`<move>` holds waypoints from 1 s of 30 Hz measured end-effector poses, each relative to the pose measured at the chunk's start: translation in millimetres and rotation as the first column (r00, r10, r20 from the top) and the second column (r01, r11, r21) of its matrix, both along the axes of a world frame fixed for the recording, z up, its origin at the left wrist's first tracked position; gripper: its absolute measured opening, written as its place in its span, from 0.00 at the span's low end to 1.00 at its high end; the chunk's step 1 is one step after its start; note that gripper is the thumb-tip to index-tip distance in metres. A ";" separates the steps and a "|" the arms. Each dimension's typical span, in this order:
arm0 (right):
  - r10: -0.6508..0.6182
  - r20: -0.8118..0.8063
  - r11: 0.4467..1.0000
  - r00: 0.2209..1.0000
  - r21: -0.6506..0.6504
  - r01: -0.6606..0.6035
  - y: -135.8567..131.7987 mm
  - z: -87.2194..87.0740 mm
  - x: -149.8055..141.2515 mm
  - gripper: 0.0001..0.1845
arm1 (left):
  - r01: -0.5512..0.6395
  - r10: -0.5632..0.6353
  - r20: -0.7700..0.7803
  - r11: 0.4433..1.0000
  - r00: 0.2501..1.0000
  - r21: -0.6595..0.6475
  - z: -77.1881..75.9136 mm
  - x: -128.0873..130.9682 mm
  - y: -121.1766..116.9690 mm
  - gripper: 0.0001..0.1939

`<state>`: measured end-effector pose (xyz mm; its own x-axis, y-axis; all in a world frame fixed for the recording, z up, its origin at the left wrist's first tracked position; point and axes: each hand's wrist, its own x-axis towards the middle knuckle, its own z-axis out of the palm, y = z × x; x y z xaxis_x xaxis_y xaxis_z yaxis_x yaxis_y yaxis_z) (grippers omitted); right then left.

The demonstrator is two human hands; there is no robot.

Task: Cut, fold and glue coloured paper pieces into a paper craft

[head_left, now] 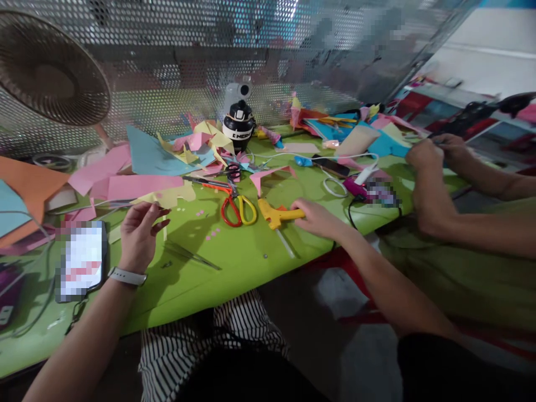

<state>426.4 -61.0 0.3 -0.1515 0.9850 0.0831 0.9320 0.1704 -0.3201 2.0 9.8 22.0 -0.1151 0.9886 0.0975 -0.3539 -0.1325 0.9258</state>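
My right hand (314,216) is wrapped round the handle of a yellow hot glue gun (272,214) low over the green table. A pale glue stick (285,244) lies in line with its body, toward the table's front edge. My left hand (140,231), with a pale watch band at the wrist, pinches thumb and finger together; whatever is between them is too small to make out. Just beyond it lies a strip of yellow paper (167,195). Metal tweezers (196,257) rest to its right. Scissors with red and yellow handles (238,212) lie between my hands.
A phone (81,262) lies left of my left wrist. Coloured paper scraps (142,187), a black-and-white bottle (238,125) and a fan (52,70) stand toward the mesh wall. Cables cross the table. At right, a co-worker's hands (427,153) work near a purple device (371,191).
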 end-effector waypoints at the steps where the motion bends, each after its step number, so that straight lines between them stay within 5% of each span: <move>1: 0.016 -0.053 1.000 0.998 0.024 -0.015 -0.8 1.1 2.9 0.08 | 0.001 -0.001 0.002 1.000 1.000 0.001 -0.1 -0.3 0.3 0.19; 8: 0.060 -0.325 0.998 0.944 0.041 -0.049 -3.9 12.2 15.5 0.08 | 0.030 -0.026 0.062 0.998 0.998 -0.057 1.1 0.5 -0.1 0.19; 14: -0.187 -0.366 0.936 0.912 0.217 0.279 24.7 19.3 27.0 0.08 | 0.028 -0.025 0.058 0.998 0.998 -0.058 5.2 2.0 -2.4 0.20; 19: -0.457 -0.090 0.876 0.885 0.123 0.466 55.4 7.9 20.6 0.10 | 0.026 -0.024 0.037 0.999 0.999 -0.047 4.7 2.7 -2.0 0.20; 23: -0.400 0.150 0.914 0.904 -0.005 0.405 50.2 -12.4 19.9 0.13 | 0.025 -0.024 0.034 0.999 0.999 -0.032 2.4 1.9 -1.1 0.19; 30: -0.299 0.142 0.951 0.944 0.128 0.282 35.1 -19.1 36.1 0.17 | 0.042 -0.042 0.022 0.999 0.999 -0.009 -1.4 1.7 0.0 0.17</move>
